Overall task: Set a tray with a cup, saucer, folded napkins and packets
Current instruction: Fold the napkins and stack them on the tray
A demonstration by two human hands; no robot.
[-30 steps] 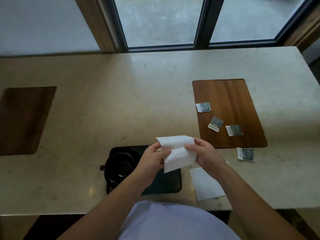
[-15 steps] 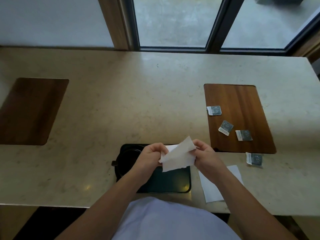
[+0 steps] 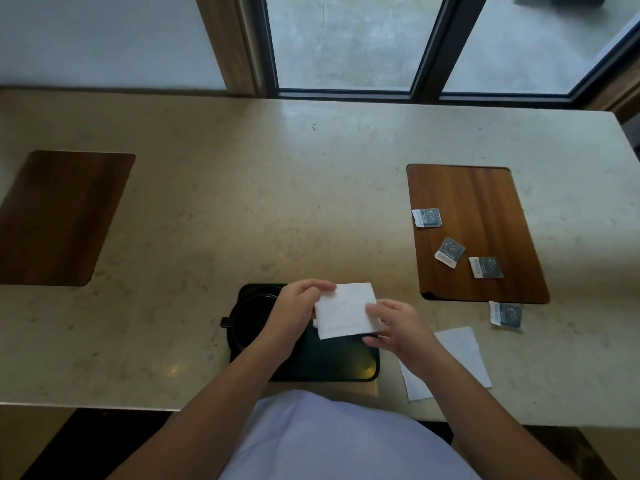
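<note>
Folded white napkin (image 3: 346, 311), lower centre of frame: pinched at its left edge by left hand (image 3: 294, 315), at its right edge by right hand (image 3: 398, 327), above black tray (image 3: 346, 365).

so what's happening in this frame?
A person is folding a white napkin with both hands over a black tray at the near edge of the counter. The left hand pinches its left edge and the right hand holds the right side. A dark cup and saucer already sit on the tray's left. A second napkin lies flat to the right. Three packets lie on the wooden board and one packet on the counter just below it.
</note>
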